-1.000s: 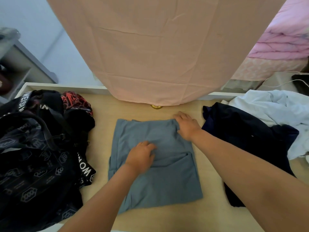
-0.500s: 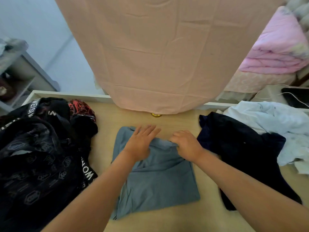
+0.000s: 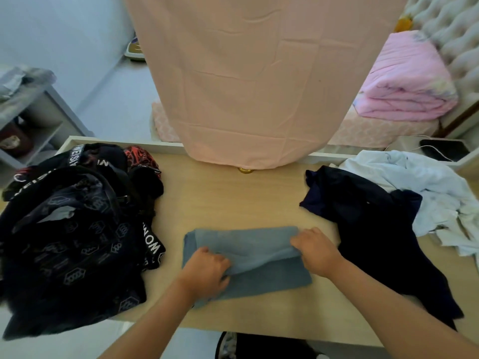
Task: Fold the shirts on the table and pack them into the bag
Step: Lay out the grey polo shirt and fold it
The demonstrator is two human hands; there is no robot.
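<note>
Grey shirt (image 3: pixel 246 242) apparently clear of bag (image 3: pixel 77 242)

A pale bluish wall (image 3: pixel 51 35) meets a pale floor (image 3: pixel 116 107) at the left, where a grey open shelf unit (image 3: pixel 49 110) stands. A large pink sheet (image 3: pixel 259 86) (creased in a grid of fold lines) hangs at the far edge of the light wooden table (image 3: pixel 233 198). At the right, a bed (image 3: pixel 375 130) with a tufted headboard (image 3: pixel 448 27) carries a folded pink quilt (image 3: pixel 404 84). The light is soft and even.

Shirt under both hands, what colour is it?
Plain grey-blue, no pattern; the shirt shows best in the head view.
</note>
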